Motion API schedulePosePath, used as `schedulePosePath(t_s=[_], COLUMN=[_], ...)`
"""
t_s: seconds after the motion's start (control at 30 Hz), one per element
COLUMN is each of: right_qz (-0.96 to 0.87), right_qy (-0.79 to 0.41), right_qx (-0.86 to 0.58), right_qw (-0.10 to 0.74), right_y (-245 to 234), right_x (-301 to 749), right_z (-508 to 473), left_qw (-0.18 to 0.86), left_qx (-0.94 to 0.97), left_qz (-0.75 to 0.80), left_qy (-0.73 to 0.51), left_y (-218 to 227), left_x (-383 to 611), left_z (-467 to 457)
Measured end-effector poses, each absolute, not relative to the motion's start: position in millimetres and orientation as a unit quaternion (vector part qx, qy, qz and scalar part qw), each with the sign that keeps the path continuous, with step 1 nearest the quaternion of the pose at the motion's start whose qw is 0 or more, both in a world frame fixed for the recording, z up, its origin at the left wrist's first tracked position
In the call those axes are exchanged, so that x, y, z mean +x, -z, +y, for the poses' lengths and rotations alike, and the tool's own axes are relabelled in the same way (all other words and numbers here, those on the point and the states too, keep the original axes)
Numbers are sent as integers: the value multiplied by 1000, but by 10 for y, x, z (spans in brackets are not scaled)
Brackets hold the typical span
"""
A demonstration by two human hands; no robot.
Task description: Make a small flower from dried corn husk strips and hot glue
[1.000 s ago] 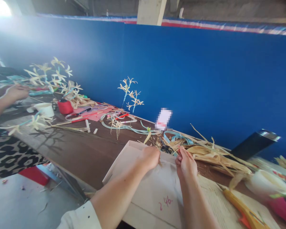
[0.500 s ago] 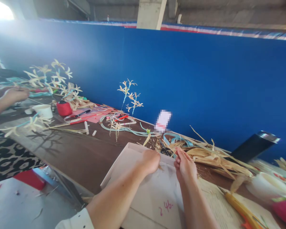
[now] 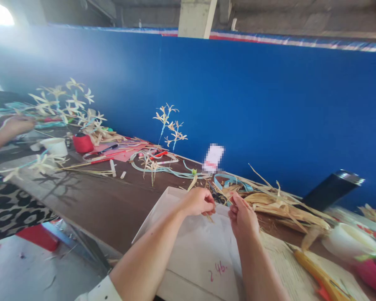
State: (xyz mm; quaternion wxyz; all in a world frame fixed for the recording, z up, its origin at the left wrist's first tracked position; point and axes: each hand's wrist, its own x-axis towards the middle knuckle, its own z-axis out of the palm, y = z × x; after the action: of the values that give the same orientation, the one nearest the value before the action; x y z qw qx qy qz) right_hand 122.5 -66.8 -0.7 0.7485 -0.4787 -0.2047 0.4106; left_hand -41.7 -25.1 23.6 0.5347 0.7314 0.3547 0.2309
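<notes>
My left hand (image 3: 202, 202) hovers above the pale cardboard box (image 3: 188, 251), its fingertips drawn together in a pinch. Just below them shows a small tan strip of dried husk (image 3: 209, 218); whether it is held or lies on the box I cannot tell. A short gap to the right, my right hand (image 3: 243, 214) is closed with thumb and forefinger pressed together, and what they pinch is too small to make out. Dried husks (image 3: 278, 205) lie behind and right of my right hand, with a loop of light blue ribbon (image 3: 235, 182) close behind its fingertips.
Husk flowers on blue stems (image 3: 169, 121) stand at the table's back. A yellow-handled cutter (image 3: 313, 267), a white tape roll (image 3: 347, 242) and a black flask (image 3: 332, 190) are on the right. Leftward are a red pincushion-like object (image 3: 83, 143), a white cup-like roll (image 3: 55, 146) and another person's hands (image 3: 19, 124).
My left hand has risen slightly and turned, so its pinched fingers now show. My right hand stays nearly in place. The view has shifted slightly.
</notes>
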Motion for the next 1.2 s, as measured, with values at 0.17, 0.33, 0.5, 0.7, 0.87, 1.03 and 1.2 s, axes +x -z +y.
schedulePosePath(t_s=[0.17,0.33,0.5,0.7,0.87,1.03,1.2], right_qz=[-215,-244,-259,-258,-264,-250,-258], right_qy=[-419,-429,-447,-463,-452,-453,-448], right_qx=[-491,-495,-497,-489,-496,-488,-489], right_qw=[733,715,697,692,692,703,702], right_y=[6,19,16,8,-2,-10,-8], right_x=[1185,1151,1142,1133,1116,1119,1122], right_z=[-680,-684,-690,-687,-689,-698,-693], left_qw=[588,538,499,501,499,432,403], left_qx=[683,699,722,717,716,744,754], left_qz=[321,356,369,384,391,413,424], left_qy=[-290,-308,-306,-297,-293,-299,-300], left_y=[-196,-169,-108,-125,-175,-229,-254], left_x=[-322,-273,-265,-271,-292,-323,-334], left_z=[-247,-272,-267,-267,-280,-278,-280])
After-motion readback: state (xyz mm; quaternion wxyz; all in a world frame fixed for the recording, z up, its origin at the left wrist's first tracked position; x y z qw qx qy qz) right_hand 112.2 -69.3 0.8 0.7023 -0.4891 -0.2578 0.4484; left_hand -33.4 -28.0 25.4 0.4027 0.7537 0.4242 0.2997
